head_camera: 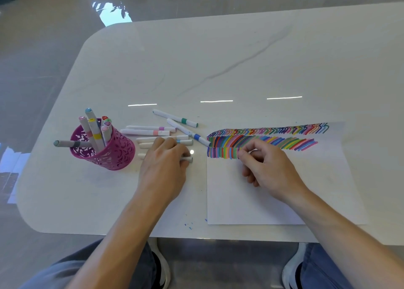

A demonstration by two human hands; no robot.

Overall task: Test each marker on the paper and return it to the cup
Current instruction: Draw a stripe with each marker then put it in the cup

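magenta openwork cup [102,148] stands upright at the left of the table [196,59], holding a handful of markers [96,131] with coloured ends up; one grey marker [72,144] juts out sideways at its left. just right of the cup, loose markers [148,132] lie flat on the table between cup and paper, not yet returned. left hand [164,164] rests palm down over the nearest of these, fingers curled round a white marker [188,159] whose end shows beyond the fingertips. paper [262,201] lies to the right, its upper part filled with rows of colour strokes [262,141], the lowest row short. right hand [266,164] hovers at the end of that short row, thumb and forefinger drawn together; whether they pinch anything cannot be told. step in hand, by judgement: taking up the next marker to test. the next move calls for lifting it clear of its neighbours, uncapping it, and laying a stroke beside the last one
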